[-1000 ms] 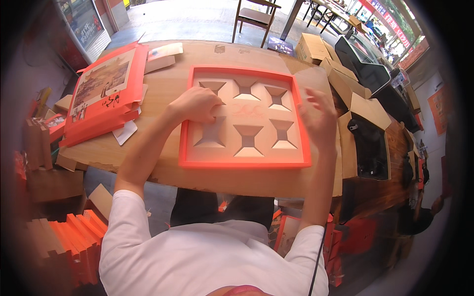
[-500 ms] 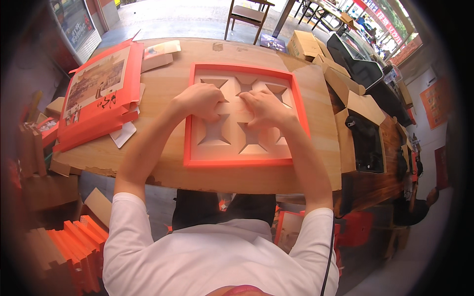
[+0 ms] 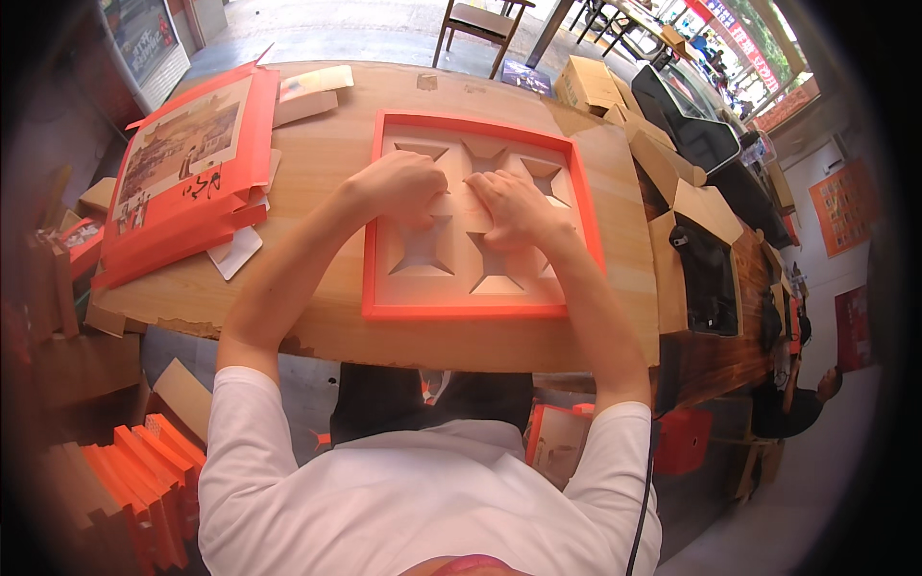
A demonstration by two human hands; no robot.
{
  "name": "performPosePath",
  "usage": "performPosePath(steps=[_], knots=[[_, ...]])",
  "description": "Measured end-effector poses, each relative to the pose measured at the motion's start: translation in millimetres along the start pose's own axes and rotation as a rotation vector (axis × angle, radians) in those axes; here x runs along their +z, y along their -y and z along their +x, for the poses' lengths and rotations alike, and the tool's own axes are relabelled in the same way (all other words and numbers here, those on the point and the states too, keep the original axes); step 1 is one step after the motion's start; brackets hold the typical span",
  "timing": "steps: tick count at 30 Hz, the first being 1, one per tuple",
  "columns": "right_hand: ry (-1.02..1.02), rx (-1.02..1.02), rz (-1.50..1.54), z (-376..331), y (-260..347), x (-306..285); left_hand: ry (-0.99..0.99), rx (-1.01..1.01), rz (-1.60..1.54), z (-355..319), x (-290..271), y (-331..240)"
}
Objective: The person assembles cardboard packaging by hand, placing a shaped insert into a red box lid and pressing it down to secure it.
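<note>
Your wood-grain table (image 3: 619, 182) has a torn near edge, with a chair (image 3: 479, 22) beyond its far edge. A printed red panel (image 3: 178, 158) lies along the left edge; an open carton (image 3: 668, 259) stands by the right. Mid-table, a shallow red box (image 3: 461, 312) holds a pale insert (image 3: 459, 278) with tapering wells (image 3: 423, 248). Your left hand (image 3: 408, 184) and right hand (image 3: 514, 206) curl over it; whether they grip is unclear

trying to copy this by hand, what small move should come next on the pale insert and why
Probably a gentle, even downward press with both hands: the pale insert lies inside the red tray, with the left hand over its left side and the right hand near its middle, fingers curled on both. Whether it is fully seated can't be told.
</note>
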State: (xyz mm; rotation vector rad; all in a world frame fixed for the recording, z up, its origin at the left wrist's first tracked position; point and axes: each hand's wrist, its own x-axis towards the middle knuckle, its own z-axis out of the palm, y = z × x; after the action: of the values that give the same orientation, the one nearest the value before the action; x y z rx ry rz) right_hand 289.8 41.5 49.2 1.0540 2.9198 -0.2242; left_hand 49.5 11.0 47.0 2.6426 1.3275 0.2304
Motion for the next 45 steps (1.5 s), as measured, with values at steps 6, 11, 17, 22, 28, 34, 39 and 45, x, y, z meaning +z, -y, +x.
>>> performPosePath(steps=[6, 11, 17, 22, 28, 34, 39, 45], knots=[[-0.081, -0.087, -0.07, -8.1, -5.3, 0.0, 0.009, -0.006, 0.038, -1.1, 0.4, 0.7], [-0.177, 0.017, 0.158, -50.2, 9.6, -20.4, 0.034, -0.021, 0.042, -6.6, -15.5, -7.9], [-0.134, 0.012, 0.426, -99.6, 39.4, -33.4, -0.052, -0.019, 0.162, -15.6, -31.4, -26.8], [-0.13, -0.056, 0.255, -112.4, 63.7, -14.9, -0.125, 0.295, 0.024, -13.8, -11.7, -40.7], [-0.297, -0.07, 0.154, -111.1, 80.0, 10.5, -0.094, 0.387, 0.02, -12.5, 1.8, -57.1], [-0.285, -0.026, 0.108, -111.5, 76.4, 24.3, -0.042, 0.435, 0.034, -9.9, 14.3, -57.5], [-0.306, -0.083, 0.111, -109.2, 73.4, 25.1, -0.043, 0.487, 0.059, -7.4, 15.4, -57.0], [-0.218, -0.021, 0.184, -108.2, 75.9, 19.1, -0.023, 0.492, 0.069, -7.2, 17.4, -56.8]])
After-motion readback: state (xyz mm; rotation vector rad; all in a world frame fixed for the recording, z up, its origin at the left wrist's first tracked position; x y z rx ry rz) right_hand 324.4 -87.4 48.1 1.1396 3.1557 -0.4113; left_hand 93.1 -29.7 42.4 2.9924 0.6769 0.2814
